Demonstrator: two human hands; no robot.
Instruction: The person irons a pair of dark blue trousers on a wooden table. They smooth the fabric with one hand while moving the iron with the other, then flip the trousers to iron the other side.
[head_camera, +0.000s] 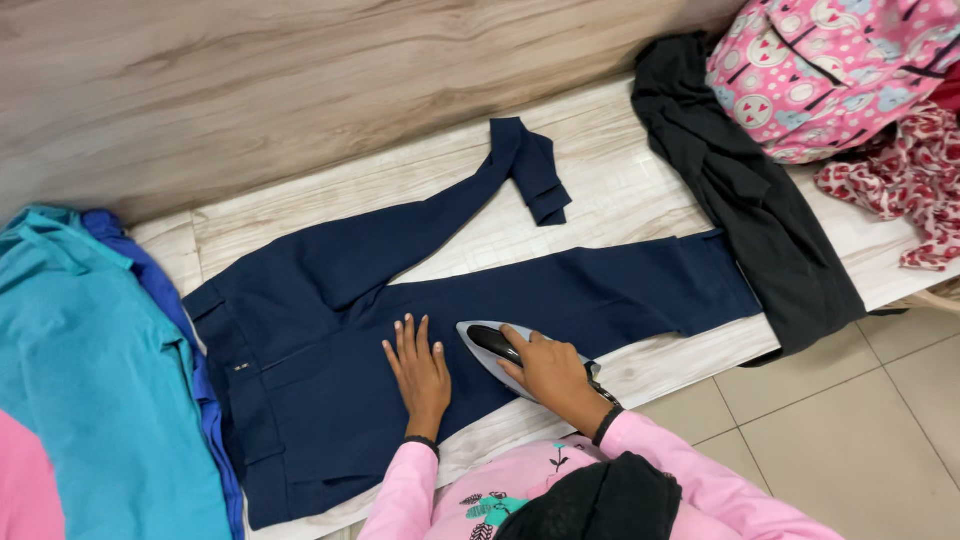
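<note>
Dark navy trousers (330, 330) lie spread flat on a pale wooden bench (620, 190), waistband to the left, one leg stretched right, the other bent up with its cuff folded. My left hand (418, 370) presses flat on the thigh area, fingers apart. My right hand (545, 368) grips the black handle of a grey clothes iron (487, 343) resting on the trousers beside the left hand. Both wrists wear dark bands under pink sleeves.
A teal garment (90, 370) over a blue one lies at the left. A black garment (750, 200) drapes over the bench's right part and front edge. A pink patterned bag (830, 70) and red-white cloth (905, 180) sit far right. Tiled floor (850, 420) lies below.
</note>
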